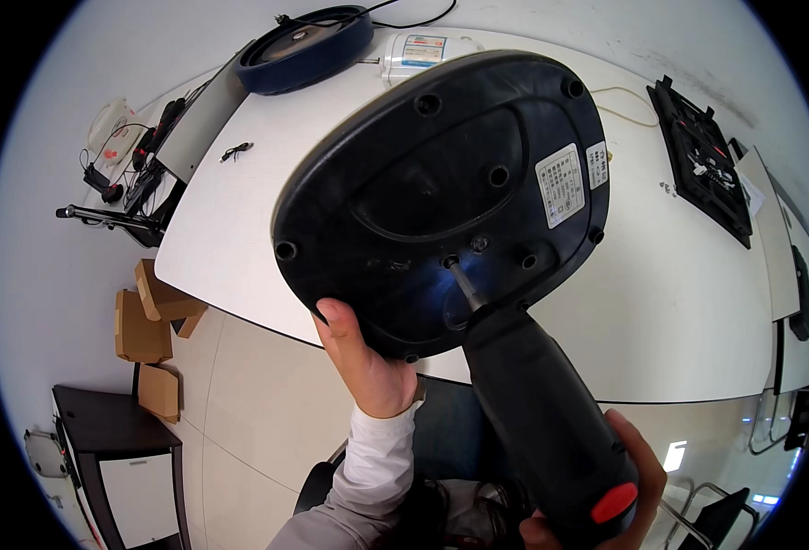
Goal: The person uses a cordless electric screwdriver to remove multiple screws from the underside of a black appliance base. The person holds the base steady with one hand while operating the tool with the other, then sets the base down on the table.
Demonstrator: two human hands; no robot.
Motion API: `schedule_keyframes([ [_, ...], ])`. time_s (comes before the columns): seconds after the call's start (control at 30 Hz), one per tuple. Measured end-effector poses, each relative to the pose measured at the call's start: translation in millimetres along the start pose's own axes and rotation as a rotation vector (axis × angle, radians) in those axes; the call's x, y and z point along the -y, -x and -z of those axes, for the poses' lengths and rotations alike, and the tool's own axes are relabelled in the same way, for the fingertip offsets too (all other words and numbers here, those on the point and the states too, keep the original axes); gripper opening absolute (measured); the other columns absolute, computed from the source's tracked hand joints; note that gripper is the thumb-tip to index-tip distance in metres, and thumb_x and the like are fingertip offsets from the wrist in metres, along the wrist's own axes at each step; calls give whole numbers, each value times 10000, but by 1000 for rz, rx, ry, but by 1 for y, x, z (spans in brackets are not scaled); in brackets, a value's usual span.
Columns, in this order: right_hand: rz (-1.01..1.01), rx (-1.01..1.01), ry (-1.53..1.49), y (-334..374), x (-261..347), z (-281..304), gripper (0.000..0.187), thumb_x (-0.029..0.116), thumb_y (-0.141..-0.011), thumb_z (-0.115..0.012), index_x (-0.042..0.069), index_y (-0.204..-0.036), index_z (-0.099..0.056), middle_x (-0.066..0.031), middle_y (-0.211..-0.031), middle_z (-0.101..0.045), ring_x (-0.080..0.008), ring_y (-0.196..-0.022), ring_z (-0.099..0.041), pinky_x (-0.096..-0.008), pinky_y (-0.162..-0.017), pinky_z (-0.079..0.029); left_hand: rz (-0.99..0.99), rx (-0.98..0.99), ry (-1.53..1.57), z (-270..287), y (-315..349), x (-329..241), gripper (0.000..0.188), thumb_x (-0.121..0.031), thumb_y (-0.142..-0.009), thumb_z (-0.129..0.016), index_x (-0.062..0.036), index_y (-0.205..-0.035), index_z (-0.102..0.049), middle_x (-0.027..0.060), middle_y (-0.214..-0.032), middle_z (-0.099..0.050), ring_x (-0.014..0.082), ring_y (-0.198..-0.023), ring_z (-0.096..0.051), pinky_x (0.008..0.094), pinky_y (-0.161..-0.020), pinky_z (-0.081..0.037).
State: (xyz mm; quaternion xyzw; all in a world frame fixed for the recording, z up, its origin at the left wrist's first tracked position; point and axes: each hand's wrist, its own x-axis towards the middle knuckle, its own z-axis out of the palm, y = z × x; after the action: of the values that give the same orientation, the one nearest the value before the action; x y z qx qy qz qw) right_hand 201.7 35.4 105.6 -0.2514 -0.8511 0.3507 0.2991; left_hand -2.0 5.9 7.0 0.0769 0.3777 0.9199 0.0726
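My left hand (362, 368) grips the lower left edge of a black plastic appliance base (395, 197), thumb on its underside. The base is tilted up with its underside facing me. It has several screw holes, and a white label (561, 186) is stuck on its right part. My right hand (638, 467) is wrapped round a black cordless screwdriver (546, 417) with a red button at its end. The screwdriver's bit sits at a hole near the middle of the base, lit by a bluish light. What lies under the base is hidden.
Behind the base on the white table (688, 339) lie a dark blue round part (304, 50) with a cord and a white motor-like cylinder (423, 53). An open black tool case (705, 165) is at far right. Cardboard boxes (143, 325) stand on the floor at left.
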Motion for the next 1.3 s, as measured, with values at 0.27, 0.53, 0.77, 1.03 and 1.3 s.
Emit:
schedule_keyframes([
  [0.27,20,-9,9,-1,-2,0,766,319,-751,-742,-61,-1307,-377,-236,-1270,-500,-345,-1058,-577,-365,-892,-456,-9,7,-4,0,-1,1,716,-507,-893,-537,-41,-1385,-305,109,-1351,-436,238,-1211,-466,348,-1001,-398],
  [0.53,15,-1,32,-1,-2,1,772,328,-754,-738,-67,-1308,-375,-238,-1256,-516,-352,-1046,-587,-357,-884,-463,-10,-1,-3,1,-1,2,730,-513,-888,-542,-36,-1386,-302,109,-1355,-434,241,-1212,-467,349,-1002,-397],
  [0.77,-57,-11,-70,1,9,9,686,281,-734,-748,-81,-1229,-440,-226,-1174,-565,-357,-954,-615,-347,-820,-491,7,-5,-7,-5,-3,-5,718,-526,-894,-520,-38,-1380,-317,109,-1347,-443,246,-1210,-471,351,-1000,-398],
  [1.03,-545,-61,-58,0,23,29,397,213,-765,-666,-31,-1033,-504,-144,-888,-573,-253,-680,-548,-324,-617,-453,83,-30,131,-13,-12,-25,540,-451,-936,-490,-105,-1344,-419,48,-1340,-485,220,-1161,-527,342,-963,-455],
  [1.3,-198,-332,-214,10,-1,12,356,167,-794,-613,-24,-1075,-505,-123,-810,-598,-149,-522,-517,-279,-482,-429,57,-24,186,-9,-19,-26,511,-433,-938,-492,-112,-1331,-432,50,-1316,-513,231,-1134,-555,366,-942,-484],
])
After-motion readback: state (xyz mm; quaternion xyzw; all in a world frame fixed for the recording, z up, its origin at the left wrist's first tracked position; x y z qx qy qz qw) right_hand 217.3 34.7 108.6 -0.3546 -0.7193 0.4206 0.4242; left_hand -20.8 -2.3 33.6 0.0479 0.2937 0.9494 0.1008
